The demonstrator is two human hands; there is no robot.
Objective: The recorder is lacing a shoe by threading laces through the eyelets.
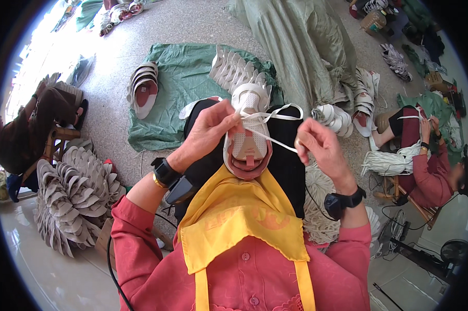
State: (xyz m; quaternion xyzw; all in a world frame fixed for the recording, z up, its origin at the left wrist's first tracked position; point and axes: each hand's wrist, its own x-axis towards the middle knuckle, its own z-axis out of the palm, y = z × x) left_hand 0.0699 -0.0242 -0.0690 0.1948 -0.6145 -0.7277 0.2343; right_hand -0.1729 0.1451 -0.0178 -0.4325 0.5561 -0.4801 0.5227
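A white shoe upper (251, 140) with a pinkish lining rests on my lap, its toe pointing away from me. A white shoelace (275, 115) runs through its eyelets and loops out to the right. At the upper's left edge, my left hand (209, 133) is closed, pinching the lace by the eyelets. To the right of the upper, my right hand (319, 147) is closed on a stretch of the same lace, which runs taut across to the upper. The fingertips of both hands partly hide the lace.
A green sheet (166, 119) on the floor carries stacked uppers (145, 93). Many grey pieces (76, 192) are piled at left. White lace bundles (322, 202) lie by my right thigh. A large sack (301, 46) stands ahead. Other people sit at left (26, 124) and right (433, 176).
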